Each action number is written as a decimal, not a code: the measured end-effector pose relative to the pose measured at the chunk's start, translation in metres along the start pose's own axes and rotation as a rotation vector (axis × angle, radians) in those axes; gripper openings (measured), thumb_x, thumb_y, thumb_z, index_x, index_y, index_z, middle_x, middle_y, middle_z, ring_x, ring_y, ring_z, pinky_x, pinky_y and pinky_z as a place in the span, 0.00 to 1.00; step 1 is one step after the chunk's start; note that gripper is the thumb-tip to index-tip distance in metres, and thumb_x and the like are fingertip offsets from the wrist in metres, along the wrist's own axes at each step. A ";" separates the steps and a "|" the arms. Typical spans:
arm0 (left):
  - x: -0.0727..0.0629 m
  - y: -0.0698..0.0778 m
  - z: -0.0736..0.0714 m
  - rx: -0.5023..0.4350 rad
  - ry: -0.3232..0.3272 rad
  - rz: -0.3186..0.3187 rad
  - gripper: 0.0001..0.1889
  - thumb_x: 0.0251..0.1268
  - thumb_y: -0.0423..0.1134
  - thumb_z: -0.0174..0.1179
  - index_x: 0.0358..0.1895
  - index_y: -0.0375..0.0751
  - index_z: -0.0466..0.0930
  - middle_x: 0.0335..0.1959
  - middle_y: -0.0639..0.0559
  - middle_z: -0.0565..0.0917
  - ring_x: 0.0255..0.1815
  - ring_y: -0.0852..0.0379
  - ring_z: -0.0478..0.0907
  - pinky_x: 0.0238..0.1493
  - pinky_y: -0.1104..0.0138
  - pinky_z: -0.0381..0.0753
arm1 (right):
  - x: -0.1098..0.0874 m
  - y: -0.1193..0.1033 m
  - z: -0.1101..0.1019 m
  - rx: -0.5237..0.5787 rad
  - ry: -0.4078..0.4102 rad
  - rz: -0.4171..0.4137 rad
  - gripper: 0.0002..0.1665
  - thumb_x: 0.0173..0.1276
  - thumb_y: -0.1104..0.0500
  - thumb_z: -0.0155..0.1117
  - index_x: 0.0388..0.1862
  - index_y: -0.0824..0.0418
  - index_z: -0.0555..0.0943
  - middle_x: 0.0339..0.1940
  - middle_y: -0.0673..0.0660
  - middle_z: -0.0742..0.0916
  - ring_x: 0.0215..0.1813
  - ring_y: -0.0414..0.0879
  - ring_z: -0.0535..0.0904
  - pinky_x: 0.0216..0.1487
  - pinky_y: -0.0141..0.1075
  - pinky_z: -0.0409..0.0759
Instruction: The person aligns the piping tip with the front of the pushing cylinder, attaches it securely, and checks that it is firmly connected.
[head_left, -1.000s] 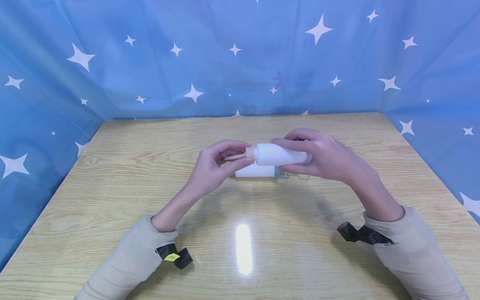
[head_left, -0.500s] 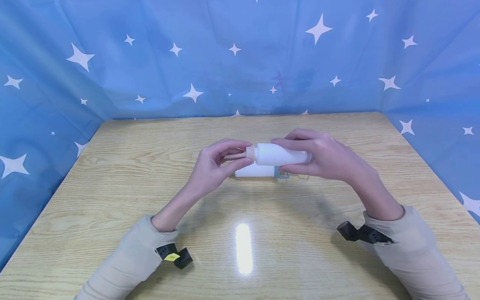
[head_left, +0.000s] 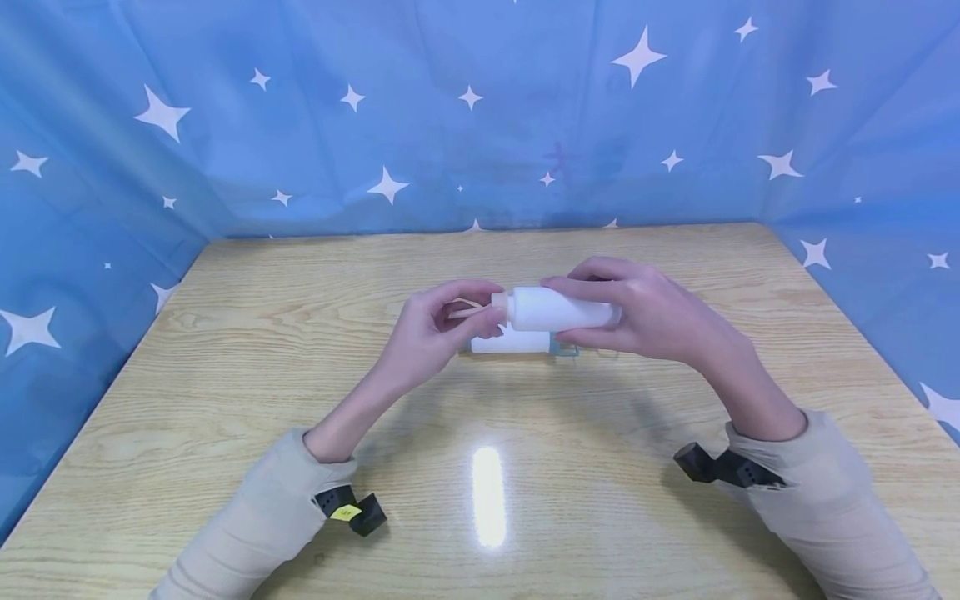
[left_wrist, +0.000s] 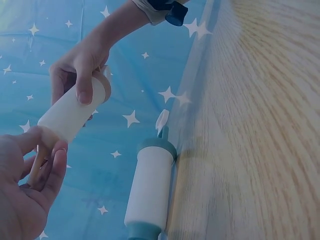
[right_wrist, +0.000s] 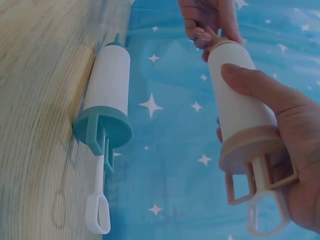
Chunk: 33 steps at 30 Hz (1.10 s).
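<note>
A pastry syringe (head_left: 558,309) with a white barrel and beige ends is held level above the table, between both hands. My right hand (head_left: 637,312) grips its barrel near the handle end, thumb along the side in the right wrist view. The beige nozzle cap (left_wrist: 50,137) at the other end is pinched by my left hand (head_left: 427,333), and the narrow tip points into that palm. A white loop on the plunger (right_wrist: 270,215) sticks out below my right palm. Behind the held syringe lies a second syringe (right_wrist: 107,80) with teal ends, partly covered in the head view.
The wooden table (head_left: 225,400) carries the teal syringe near its middle. A blue curtain (head_left: 300,133) with white stars stands along the back and sides. Each sleeve (head_left: 262,508) bears a black wrist camera (head_left: 351,510).
My left thumb and fingers have shifted on the nozzle cap, the thumb now bent further over it. The right hand and both syringes look nearly still.
</note>
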<state>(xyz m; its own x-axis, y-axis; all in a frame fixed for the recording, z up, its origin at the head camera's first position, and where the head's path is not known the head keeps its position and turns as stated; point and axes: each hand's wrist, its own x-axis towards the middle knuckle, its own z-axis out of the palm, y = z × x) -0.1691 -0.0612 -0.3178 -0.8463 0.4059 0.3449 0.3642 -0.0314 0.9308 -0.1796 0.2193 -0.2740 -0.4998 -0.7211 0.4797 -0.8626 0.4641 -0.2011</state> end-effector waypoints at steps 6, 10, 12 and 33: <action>0.000 0.000 0.001 0.007 -0.005 0.023 0.15 0.68 0.26 0.64 0.56 0.30 0.81 0.48 0.41 0.86 0.44 0.49 0.88 0.35 0.66 0.88 | 0.000 -0.001 -0.001 -0.008 -0.005 0.010 0.31 0.52 0.56 0.83 0.57 0.58 0.86 0.45 0.56 0.87 0.39 0.46 0.83 0.33 0.39 0.86; 0.000 -0.001 0.002 0.016 -0.007 0.083 0.15 0.66 0.24 0.64 0.55 0.28 0.81 0.47 0.40 0.85 0.45 0.48 0.88 0.40 0.62 0.89 | 0.000 -0.001 -0.001 -0.004 -0.011 0.013 0.32 0.52 0.57 0.83 0.57 0.58 0.86 0.45 0.56 0.87 0.39 0.46 0.83 0.33 0.40 0.86; 0.000 -0.001 0.002 0.025 -0.002 0.113 0.15 0.65 0.23 0.65 0.54 0.28 0.81 0.47 0.40 0.85 0.46 0.49 0.87 0.44 0.61 0.89 | 0.000 -0.002 -0.001 0.000 -0.013 0.016 0.32 0.51 0.57 0.83 0.58 0.59 0.86 0.45 0.56 0.87 0.39 0.46 0.83 0.33 0.40 0.86; 0.001 -0.003 0.004 0.102 0.035 0.265 0.14 0.61 0.23 0.68 0.51 0.29 0.84 0.49 0.44 0.85 0.50 0.52 0.84 0.53 0.60 0.86 | -0.002 -0.001 -0.002 0.033 -0.033 0.039 0.32 0.53 0.57 0.82 0.58 0.58 0.85 0.45 0.55 0.88 0.38 0.44 0.83 0.32 0.38 0.85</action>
<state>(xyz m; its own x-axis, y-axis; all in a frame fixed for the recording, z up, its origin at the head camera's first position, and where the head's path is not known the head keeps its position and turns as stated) -0.1697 -0.0572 -0.3205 -0.7288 0.3637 0.5801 0.6102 -0.0393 0.7912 -0.1776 0.2209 -0.2728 -0.5352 -0.7196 0.4424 -0.8441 0.4757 -0.2474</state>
